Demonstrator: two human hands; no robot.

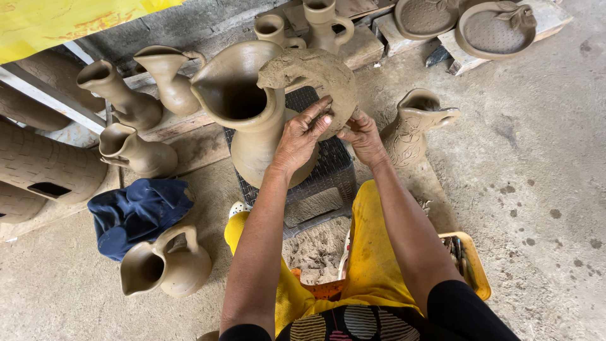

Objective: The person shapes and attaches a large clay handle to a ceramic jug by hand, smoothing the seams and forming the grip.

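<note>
A large unfired clay jug with a wide spout stands on a dark woven stool in front of me. A thick curved clay handle arches from its rim down its right side. My left hand presses its fingers on the lower part of that handle. My right hand grips the handle's lower end from the right, beside the left hand. Both forearms reach up from my yellow-clad lap.
Several smaller clay jugs line the wall on the left; one jug lies by a blue cloth. A decorated jug stands to the right. Clay plates rest at the top right. A yellow tray sits by my leg.
</note>
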